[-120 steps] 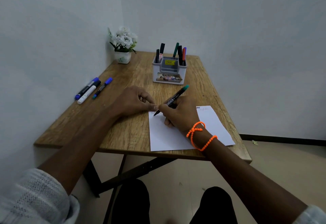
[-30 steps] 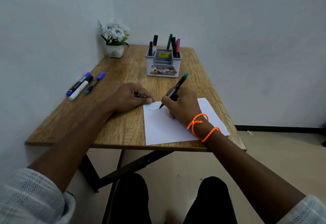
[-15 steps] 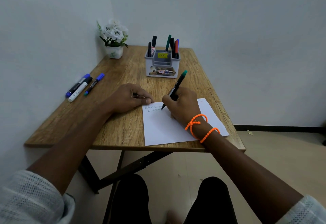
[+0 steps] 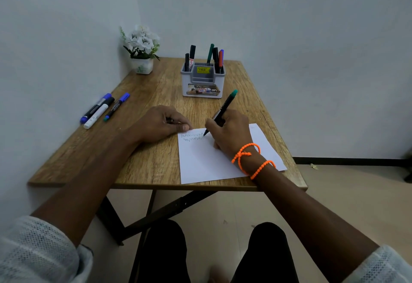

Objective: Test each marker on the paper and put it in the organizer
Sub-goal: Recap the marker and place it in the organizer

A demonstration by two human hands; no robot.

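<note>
My right hand grips a black marker with a green end. Its tip touches the white paper at the end of two zigzag rows near the top left corner. My left hand lies beside that corner with curled fingers around a small dark piece that looks like the marker cap; its thumb touches the paper's edge. The grey organizer stands beyond the hands and holds several upright markers. Three more markers lie side by side at the table's left edge.
A small white pot of white flowers stands in the far left corner of the wooden table. Walls close in on the left and behind. My knees show below the table's front edge.
The marker tip has travelled right along the paper, adding a second zigzag row under the first. My left hand has stayed at the paper's corner.
</note>
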